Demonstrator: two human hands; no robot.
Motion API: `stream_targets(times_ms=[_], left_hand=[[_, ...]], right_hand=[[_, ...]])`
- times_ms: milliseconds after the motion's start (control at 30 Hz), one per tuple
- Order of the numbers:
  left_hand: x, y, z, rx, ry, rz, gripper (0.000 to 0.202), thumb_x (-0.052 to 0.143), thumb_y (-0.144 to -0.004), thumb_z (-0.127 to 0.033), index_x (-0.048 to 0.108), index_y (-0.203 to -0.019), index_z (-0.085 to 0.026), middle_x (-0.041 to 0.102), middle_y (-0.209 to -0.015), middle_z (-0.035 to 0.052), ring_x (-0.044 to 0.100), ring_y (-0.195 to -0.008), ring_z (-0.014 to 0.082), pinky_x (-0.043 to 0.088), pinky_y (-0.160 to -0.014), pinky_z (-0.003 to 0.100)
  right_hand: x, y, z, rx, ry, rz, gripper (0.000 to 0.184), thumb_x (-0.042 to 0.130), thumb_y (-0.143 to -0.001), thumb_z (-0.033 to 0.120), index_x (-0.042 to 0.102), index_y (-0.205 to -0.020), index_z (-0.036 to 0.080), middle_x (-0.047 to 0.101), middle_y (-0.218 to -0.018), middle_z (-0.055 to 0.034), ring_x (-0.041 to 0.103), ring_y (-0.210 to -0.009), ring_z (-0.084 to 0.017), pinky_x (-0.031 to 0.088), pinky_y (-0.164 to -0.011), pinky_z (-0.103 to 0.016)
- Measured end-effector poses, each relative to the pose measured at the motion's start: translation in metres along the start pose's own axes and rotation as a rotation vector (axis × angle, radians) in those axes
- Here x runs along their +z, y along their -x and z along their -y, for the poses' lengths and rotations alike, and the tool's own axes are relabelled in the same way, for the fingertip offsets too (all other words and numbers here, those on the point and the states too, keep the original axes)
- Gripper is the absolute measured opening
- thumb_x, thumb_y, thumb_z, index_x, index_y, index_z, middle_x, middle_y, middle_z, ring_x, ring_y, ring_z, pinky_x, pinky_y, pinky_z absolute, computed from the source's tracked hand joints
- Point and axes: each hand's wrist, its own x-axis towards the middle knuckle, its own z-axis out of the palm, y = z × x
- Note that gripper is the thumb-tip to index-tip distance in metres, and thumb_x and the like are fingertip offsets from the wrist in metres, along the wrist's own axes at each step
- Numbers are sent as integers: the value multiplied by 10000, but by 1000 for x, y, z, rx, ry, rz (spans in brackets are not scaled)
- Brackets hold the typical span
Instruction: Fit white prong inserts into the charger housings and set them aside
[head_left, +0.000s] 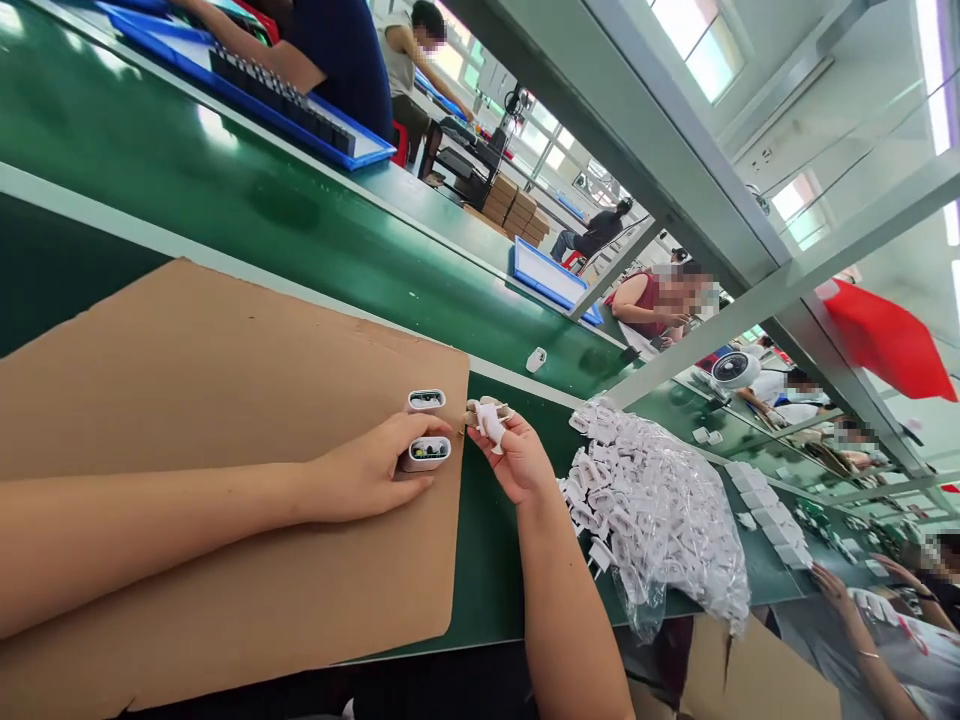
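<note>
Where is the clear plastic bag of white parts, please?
The clear plastic bag lies right of centre in the head view, on the green tabletop, right of the bare right hand.

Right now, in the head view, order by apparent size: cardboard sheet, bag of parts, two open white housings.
1. Cardboard sheet
2. Bag of parts
3. Housing in left hand, housing beside it: too alike to rank.

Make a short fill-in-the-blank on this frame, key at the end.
1. The left grip holds ____ of the two open casings.
2. The right grip holds a small part coloured ____.
3. The left grip is above a brown sheet of ____.
4. The plastic bag rests on a tabletop coloured ____.

Missing words: one; white; cardboard; green.
</note>
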Motion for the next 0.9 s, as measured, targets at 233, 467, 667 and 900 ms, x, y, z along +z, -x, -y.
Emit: stream_targets(times_ms=[233, 467, 667, 900], left_hand=[[-3, -4, -4, -28, 102, -11, 476, 646, -937, -570, 747, -1214, -196, 786, -1200, 113, 759, -1064, 306, 657, -894, 383], [-2, -7, -5, -9, 147, -23, 451, 658, -944, -582, 786, -1150, -202, 803, -1121, 82, 754, -978, 275, 628, -862, 360], [-4, -9, -5, -23, 127, 17, 454, 655, -925, -615, 799, -1026, -196, 795, -1032, 87, 739, -929, 284, 587, -772, 352], [-5, -11, 2, 32, 140, 2, 394, 711, -921, -597, 750, -855, -211, 741, -918, 69, 703, -895, 267, 588, -787, 334]], right_hand=[[18, 21, 6, -100, 363, -78, 403, 967, -693, 401, 860, -1035, 217, 836, -976, -49, 734, -815, -178, 498, -575, -243], [26, 27, 3, -181, 381, -52, 420, 919, -678, 346, 807, -1063, 224, 796, -906, -28, 682, -698, -155, 507, -548, -266], [23, 37, 4, -355, 659, 114, 255, 901, -828, 363, 819, -1047, 258, 828, -1067, -58, 758, -927, -216, 623, -792, -352], [24, 40, -7, -792, 1184, 133, 225, 702, -985, 196, 854, -1133, 271, 816, -1055, -81, 672, -967, -240, 583, -866, -393]])
